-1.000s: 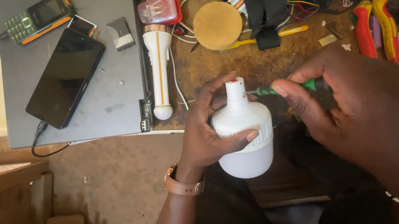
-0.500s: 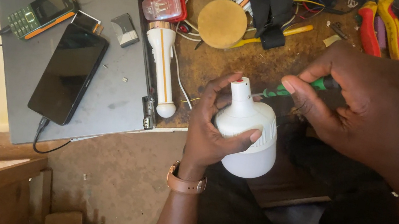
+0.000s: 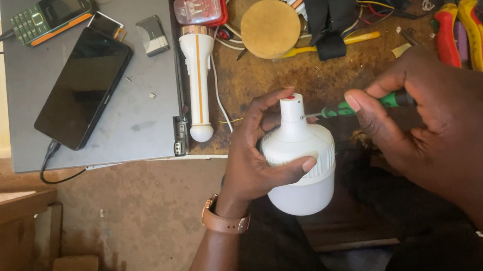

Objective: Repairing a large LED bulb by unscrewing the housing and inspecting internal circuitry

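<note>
My left hand (image 3: 261, 155) grips a white bulb-shaped lamp (image 3: 302, 165) held over my lap, its narrow neck pointing up and away. My right hand (image 3: 452, 125) pinches a small green-handled screwdriver (image 3: 361, 106). The screwdriver's thin metal tip touches the top of the lamp's neck, where a small red spot shows. A tan watch strap sits on my left wrist.
A closed grey laptop (image 3: 146, 119) lies at the left with a black smartphone (image 3: 85, 86), a green keypad phone (image 3: 53, 12) and a small grey piece on it. A white torch with a red head (image 3: 198, 63), a round tan disc (image 3: 270, 28), cables and red-yellow pliers (image 3: 462, 25) crowd the worn brown bench.
The view has shifted slightly. My hands keep their hold, and the screwdriver tip stays at the lamp's neck with only small movement.
</note>
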